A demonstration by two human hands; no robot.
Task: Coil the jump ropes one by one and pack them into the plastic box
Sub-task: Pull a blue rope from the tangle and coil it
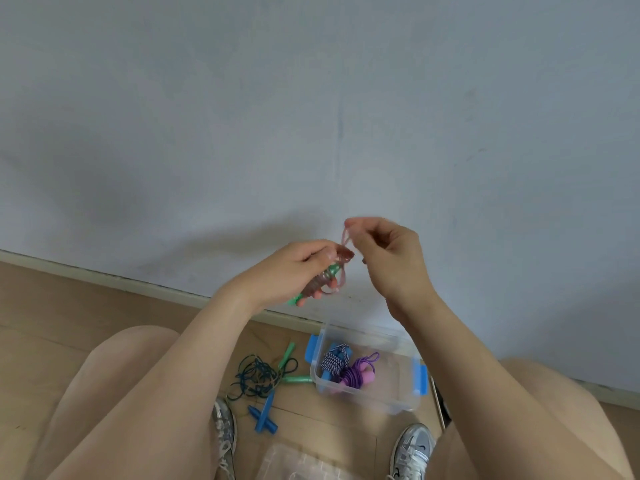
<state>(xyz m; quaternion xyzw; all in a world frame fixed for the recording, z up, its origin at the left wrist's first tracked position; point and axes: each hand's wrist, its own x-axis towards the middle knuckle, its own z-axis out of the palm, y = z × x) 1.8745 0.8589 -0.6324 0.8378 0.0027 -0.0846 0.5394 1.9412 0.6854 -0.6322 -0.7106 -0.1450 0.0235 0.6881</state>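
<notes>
Mostly blurred pink rope coil (344, 255)

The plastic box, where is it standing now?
Low in the middle of the head view, the plastic box stands on the wooden floor close to the wall, with the tangled dark rope lying to its left.

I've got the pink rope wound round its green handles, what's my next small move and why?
Probably wind the last loop of pink rope that your right hand pinches around the green handles your left hand grips. That end hangs free, so the coil may unwind before it reaches the plastic box.
</notes>
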